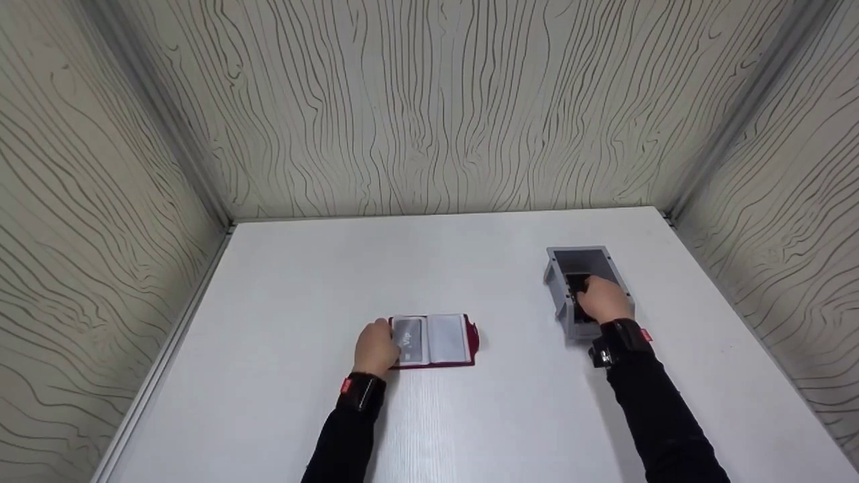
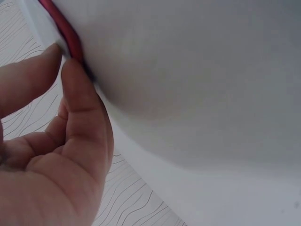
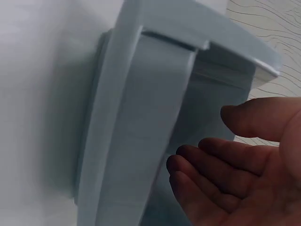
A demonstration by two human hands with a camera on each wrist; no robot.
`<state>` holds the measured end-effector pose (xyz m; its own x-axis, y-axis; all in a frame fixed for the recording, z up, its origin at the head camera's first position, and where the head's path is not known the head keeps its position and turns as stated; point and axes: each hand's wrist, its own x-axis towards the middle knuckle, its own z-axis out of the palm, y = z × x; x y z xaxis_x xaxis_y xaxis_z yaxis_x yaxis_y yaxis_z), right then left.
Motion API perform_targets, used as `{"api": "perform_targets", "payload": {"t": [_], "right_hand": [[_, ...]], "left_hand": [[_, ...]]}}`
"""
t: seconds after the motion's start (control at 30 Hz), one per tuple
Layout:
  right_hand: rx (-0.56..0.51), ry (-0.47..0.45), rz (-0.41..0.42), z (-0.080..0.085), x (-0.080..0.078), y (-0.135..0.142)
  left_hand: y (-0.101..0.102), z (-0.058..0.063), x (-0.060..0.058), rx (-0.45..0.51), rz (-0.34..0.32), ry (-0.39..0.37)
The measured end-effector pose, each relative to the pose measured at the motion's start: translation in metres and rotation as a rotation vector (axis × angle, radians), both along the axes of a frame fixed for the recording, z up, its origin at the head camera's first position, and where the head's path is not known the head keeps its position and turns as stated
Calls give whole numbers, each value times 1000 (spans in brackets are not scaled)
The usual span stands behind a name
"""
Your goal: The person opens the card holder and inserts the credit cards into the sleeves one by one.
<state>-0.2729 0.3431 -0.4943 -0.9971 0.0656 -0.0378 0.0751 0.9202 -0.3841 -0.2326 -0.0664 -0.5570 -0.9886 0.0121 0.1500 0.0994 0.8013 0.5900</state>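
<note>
A red card holder [image 1: 472,342] lies unfolded on the table, with clear sleeves showing. Its left sleeve carries a grey card [image 1: 407,341] printed "Vip". My left hand [image 1: 374,346] pinches the holder's left edge between thumb and fingers; the left wrist view shows the red edge [image 2: 70,40] at the fingertips. Over at the right, my right hand [image 1: 605,299] reaches into a grey plastic bin [image 1: 557,292], close to a black item [image 1: 575,285] inside. In the right wrist view the thumb stands apart from the loosely bent fingers [image 3: 211,181], with nothing visible between them.
The white table [image 1: 302,268] is bounded by wood-grain patterned panels [image 1: 416,107] at the back and both sides. The bin's raised walls surround the right hand's fingers.
</note>
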Motion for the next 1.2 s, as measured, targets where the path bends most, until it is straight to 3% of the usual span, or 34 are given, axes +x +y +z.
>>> {"api": "perform_targets", "payload": {"t": [0.4, 0.8, 1.2], "right_hand": [[-4, -73, 17, -1, -2, 7], [-23, -136, -4, -15, -8, 6], [-47, -50, 21, -23, -8, 8]], "left_hand": [[-1, 1, 1, 4, -1, 6], [0, 1, 2, 12, 4, -11], [0, 1, 1, 6, 6, -11]]}}
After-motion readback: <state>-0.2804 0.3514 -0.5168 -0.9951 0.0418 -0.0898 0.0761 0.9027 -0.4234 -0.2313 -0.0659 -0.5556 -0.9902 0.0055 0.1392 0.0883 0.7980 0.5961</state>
